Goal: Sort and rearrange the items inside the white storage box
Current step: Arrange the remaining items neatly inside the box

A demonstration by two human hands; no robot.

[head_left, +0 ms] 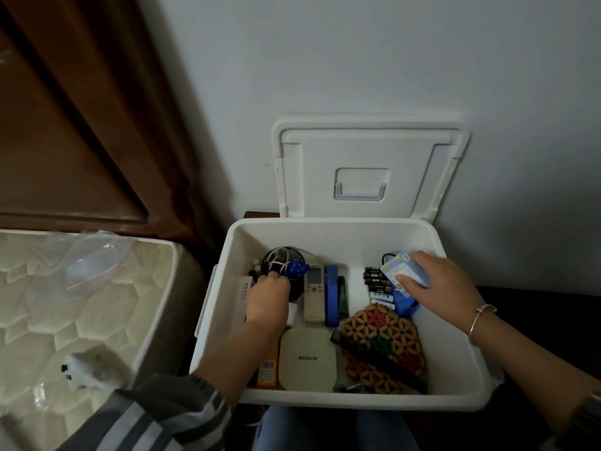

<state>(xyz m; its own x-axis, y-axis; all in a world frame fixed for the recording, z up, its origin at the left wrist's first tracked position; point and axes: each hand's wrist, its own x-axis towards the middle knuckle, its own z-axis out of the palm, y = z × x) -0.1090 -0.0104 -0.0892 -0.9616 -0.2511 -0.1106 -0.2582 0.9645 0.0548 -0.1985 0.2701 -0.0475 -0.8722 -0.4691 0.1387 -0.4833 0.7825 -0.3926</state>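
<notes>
Head view — white box (328, 222), right hand (447, 286) gripping blue carton (402, 269)

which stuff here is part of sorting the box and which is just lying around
Job: white storage box, light blue carton in the right hand, cable bundle by the left hand, remote, batteries, patterned mats.
Lying about: clear plastic bag and fluffy toy on the mattress.

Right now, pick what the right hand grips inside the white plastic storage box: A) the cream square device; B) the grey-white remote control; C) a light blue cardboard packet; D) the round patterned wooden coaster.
C: the right hand grips the light blue cardboard packet over the black batteries, at the right of the white plastic storage box.
</notes>
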